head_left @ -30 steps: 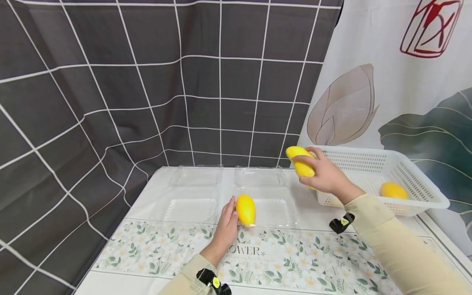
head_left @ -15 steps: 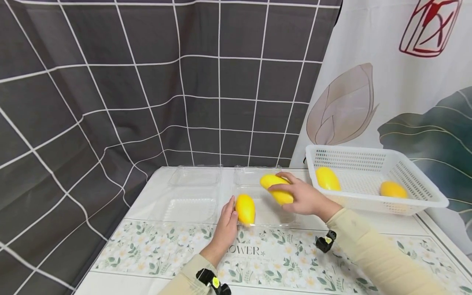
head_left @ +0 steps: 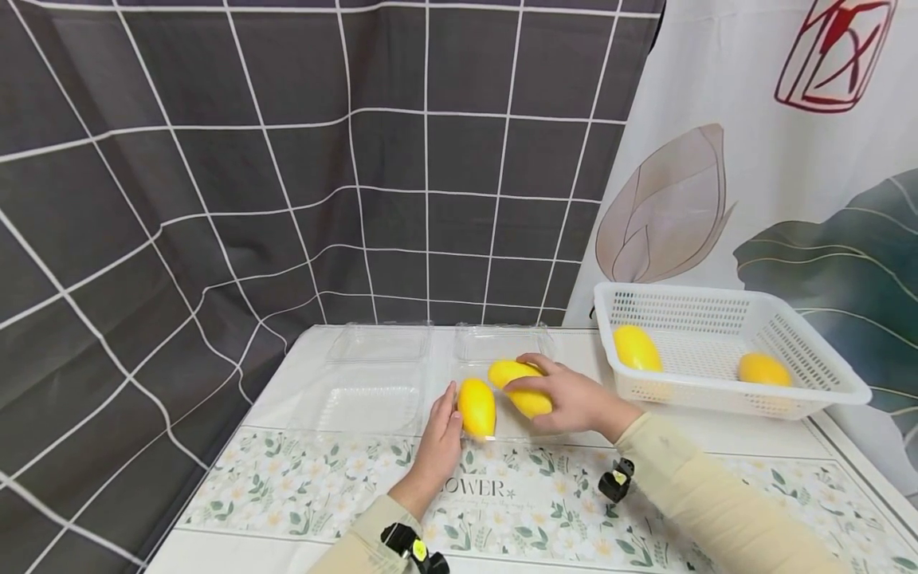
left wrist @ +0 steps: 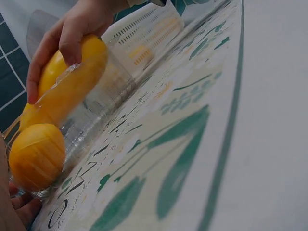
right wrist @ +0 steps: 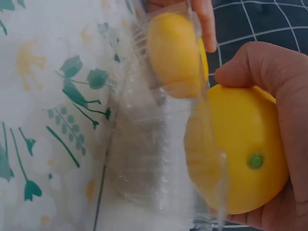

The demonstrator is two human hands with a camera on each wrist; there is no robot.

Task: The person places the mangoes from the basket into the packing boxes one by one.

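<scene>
My right hand point(head_left: 574, 399) grips a yellow mango point(head_left: 531, 399), thumb on one side and fingers on the other. That mango is held tilted over the right clear plastic box point(head_left: 566, 426); its green stem spot shows in the right wrist view. A second mango point(head_left: 476, 408) lies in the left side of the same box, lengthwise. Beside it, my left hand point(head_left: 439, 442) rests with fairly straight fingers against the box's left wall. Whether the held mango touches the box floor I cannot tell.
Another clear box point(head_left: 369, 406) with a raised lid point(head_left: 380, 344) stands to the left. At right is a white perforated basket point(head_left: 717, 387) with two mangoes inside, one being a mango point(head_left: 637, 348) near its left wall. A dark grid curtain point(head_left: 387, 159) hangs behind.
My right hand has carried the mango left and down from beside the basket to over the right box. My left hand and the mango in the box have stayed put.
</scene>
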